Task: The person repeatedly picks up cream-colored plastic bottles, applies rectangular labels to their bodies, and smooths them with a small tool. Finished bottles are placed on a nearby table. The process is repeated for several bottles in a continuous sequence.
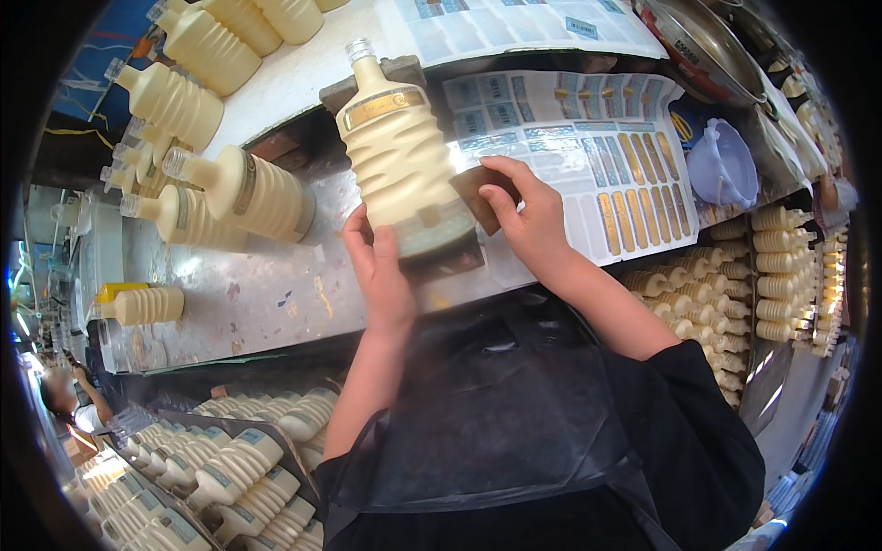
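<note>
A cream glass bottle (397, 165) with wavy ribbed sides and a clear base lies on its back, its neck toward the far side, on a dark block support (407, 70). Across its shoulder runs a gold label (383, 107). My left hand (375, 262) grips the bottle's lower left edge, thumb on top near the base. Between the thumb and fingers of my right hand (525, 204) is a thin brown flat square piece (481, 193), held close to the bottle's lower right side. Just right of it lie backing sheets with gold and blue labels (634, 165).
More cream bottles (262, 193) stand or lie along the table's left. Another label sheet (514, 28) covers the far ledge. A lilac bucket (723, 163) and a metal bowl (703, 46) sit at the right. Racked bottles (234, 473) fill both sides below; a person (78, 399) is far left.
</note>
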{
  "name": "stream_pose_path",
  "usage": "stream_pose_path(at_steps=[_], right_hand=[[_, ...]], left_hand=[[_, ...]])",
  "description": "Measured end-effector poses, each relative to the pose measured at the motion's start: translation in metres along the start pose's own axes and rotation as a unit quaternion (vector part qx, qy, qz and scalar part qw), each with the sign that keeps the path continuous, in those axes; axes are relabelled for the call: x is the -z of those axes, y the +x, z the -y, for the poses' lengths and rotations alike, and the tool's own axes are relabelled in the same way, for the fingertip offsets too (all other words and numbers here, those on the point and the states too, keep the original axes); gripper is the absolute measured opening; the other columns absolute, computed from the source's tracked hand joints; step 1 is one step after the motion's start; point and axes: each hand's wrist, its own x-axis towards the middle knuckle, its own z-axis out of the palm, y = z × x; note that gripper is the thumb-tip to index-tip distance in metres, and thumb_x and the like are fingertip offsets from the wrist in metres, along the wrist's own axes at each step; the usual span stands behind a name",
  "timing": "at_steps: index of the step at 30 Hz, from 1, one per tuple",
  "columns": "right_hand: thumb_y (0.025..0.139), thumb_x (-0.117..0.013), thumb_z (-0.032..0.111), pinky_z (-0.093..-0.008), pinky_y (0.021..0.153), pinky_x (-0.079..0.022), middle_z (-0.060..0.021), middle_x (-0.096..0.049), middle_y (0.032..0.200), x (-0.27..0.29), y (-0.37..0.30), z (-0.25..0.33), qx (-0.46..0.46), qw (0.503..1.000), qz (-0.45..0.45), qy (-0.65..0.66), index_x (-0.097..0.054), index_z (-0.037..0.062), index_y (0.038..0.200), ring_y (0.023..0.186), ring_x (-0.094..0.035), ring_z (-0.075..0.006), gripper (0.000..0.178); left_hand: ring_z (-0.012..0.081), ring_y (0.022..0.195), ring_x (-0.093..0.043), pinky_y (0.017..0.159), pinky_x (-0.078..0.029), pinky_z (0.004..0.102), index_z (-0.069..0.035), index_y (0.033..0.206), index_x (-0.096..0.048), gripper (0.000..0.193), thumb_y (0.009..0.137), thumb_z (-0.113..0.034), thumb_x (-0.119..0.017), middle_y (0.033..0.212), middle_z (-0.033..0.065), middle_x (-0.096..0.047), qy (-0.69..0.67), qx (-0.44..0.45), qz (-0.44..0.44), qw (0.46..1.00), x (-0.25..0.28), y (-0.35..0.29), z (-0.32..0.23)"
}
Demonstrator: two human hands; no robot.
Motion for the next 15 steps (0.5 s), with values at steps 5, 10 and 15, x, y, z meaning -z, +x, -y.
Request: stream_pose_path(at_steps=[5,10,15], right_hand=[[0.094,-0.071,0.008,-0.0286,0.08,-0.054,-0.0099,-0.073,0.107,0.008,0.004,0.008,-0.062,0.994,-0.023,0.092,-0.065,0.0033,0.122,0.091,-0.07,-0.0152,0.028],[0.093,-0.072,0.008,-0.0296,0.079,-0.055,-0.0111,-0.073,0.108,0.002,0.01,0.013,0.051,0.998,0.034,0.034,-0.068,0.0026,0.119,0.089,-0.07,-0.0171,0.027],[0.091,-0.073,0.004,-0.0283,0.077,-0.055,-0.0098,-0.074,0.102,-0.008,0.025,0.011,0.029,0.998,-0.035,0.052,-0.069,0.0019,0.115,0.086,-0.07,-0.016,0.024]], left_hand=[[0.0229,0.133,-0.044,0.114,-0.033,0.0382,0.001,0.15,-0.037,0.055,0.106,-0.029,-0.05,0.143,0.0141,-0.046,0.03,-0.017,0.008,0.999,0.008,0.0,0.003],[0.031,0.126,-0.048,0.111,-0.036,0.0418,0.0,0.152,-0.041,0.083,0.084,-0.031,-0.078,0.13,0.0164,-0.052,0.305,-0.168,0.042,0.937,0.02,-0.004,0.005],[0.0335,0.118,-0.052,0.103,-0.041,0.0435,-0.001,0.145,-0.052,0.086,0.071,-0.026,-0.086,0.125,0.0154,-0.055,0.342,-0.19,0.016,0.92,0.03,0.003,0.014]])
